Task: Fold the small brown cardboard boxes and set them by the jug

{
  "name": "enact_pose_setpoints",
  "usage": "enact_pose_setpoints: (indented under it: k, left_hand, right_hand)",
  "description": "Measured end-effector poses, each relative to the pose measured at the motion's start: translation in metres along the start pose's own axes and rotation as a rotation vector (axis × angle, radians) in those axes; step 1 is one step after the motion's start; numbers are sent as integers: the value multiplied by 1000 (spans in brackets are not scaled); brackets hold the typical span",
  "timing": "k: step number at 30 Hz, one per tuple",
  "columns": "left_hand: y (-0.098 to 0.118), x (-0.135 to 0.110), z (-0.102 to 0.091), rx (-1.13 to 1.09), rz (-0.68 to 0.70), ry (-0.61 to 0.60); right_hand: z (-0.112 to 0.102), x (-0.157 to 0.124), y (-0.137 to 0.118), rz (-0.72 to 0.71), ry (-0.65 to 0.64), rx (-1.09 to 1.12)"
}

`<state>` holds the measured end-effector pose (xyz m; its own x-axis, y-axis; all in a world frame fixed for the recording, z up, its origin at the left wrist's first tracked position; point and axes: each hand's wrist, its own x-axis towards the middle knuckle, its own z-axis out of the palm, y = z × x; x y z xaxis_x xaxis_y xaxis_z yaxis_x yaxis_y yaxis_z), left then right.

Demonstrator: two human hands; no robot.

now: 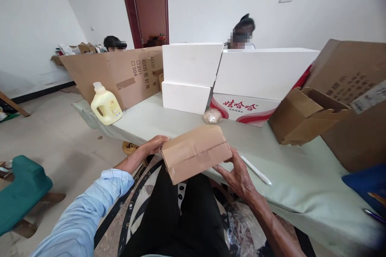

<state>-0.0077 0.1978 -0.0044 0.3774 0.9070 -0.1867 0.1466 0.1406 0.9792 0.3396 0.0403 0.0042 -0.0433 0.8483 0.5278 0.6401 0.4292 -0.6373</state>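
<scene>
- Fingers [165, 139] of left hand [155, 143]: on the box's far-left corner, partly hidden behind it; seem to be gripping.
- Right hand [238, 170]: holding the box's right end, thumb toward the lower edge, fingers spread around the corner.
- Box [196, 152]: brown, between both hands, above the lap [177, 217], at the near edge of the desk [144, 122]. Can't tell whether it touches the desk.
- Handling, as judged: support both ends evenly, press lightly so the cardboard won't buckle, keep fingers off the dark line for a clear view of it.
- Long axis: left to right, slanted, right end farther from the body. Dark line runs roughly lengthwise. Broad side faces up toward the wearer. Can't tell which end, if any, opens.
- Near the box: white stick [256, 170] just right of the right hand; shiny bundle [212, 116] beyond the box.
- Farther back: white cartons [193, 64], red-printed carton [247, 108] below one; yellow jug [107, 106] left, before a big brown carton [120, 76]; small open carton [301, 116] right.
- Behind: two people, mostly hidden.
</scene>
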Motion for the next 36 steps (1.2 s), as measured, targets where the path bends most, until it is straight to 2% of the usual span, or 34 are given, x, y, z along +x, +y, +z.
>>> enact_pose_setpoints:
  k: [3,7,9,13,16,19,23,26,29,31,33,36]
  left_hand:
    - [-12,-13,16,-16,-10,73]
    - [-8,-47,16,-44,32,142]
    - [-6,-67,14,-74,128,143]
    - [-9,-102,20,-97,410,77]
    - [-13,-115,31,41,504,71]
    - [-13,-118,40,238,580,151]
    - [-8,-116,44,381,729,251]
    - [-5,-117,43,471,823,257]
    - [-5,-121,44,532,857,268]
    - [-4,-123,45,555,862,281]
    - [-3,-125,47,572,868,297]
    - [-3,-127,48,587,886,300]
  right_hand:
    - [1,-2,-4,24,-1,22]
    - [1,4,-1,71,-6,10]
    - [2,9,1,109,-25,11]
    - [6,16,-1,177,-40,5]
    - [9,20,-5,189,-38,-3]
    - [9,21,-4,174,-62,-30]
    - [-10,15,23,99,-17,-173]
    - [-37,2,60,90,14,-529]
    - [-60,-15,93,319,-135,-852]
    - [-67,-25,105,462,-245,-939]
    - [-69,-31,109,520,-307,-950]
    - [-68,-35,109,545,-320,-925]
